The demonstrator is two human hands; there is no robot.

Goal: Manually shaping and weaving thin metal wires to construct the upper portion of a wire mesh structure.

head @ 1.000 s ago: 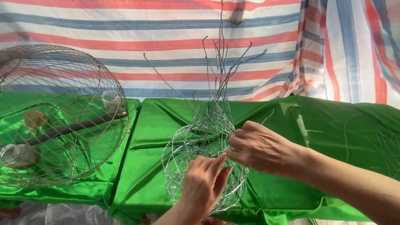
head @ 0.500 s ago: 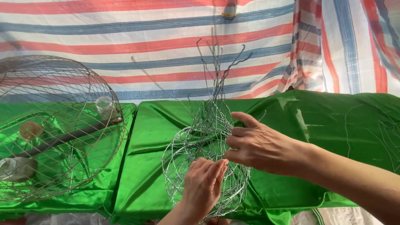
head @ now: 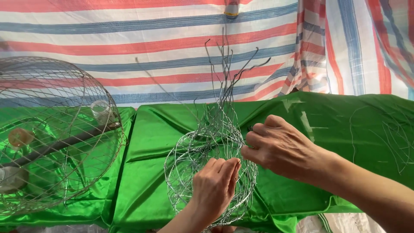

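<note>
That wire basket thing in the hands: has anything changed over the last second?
Hardly. Both hands keep hold of the half-woven wire basket: the right hand has closed its fingers more onto the mesh, and the left hand stays at the front. The finished wire dome and green cloth stayed put.

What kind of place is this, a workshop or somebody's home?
Probably a makeshift craft workspace under a tarp. Both hands work a half-woven wire basket over a table draped in green satin cloth, a finished wire dome sits nearby, and a striped tarpaulin forms the back wall.
</note>
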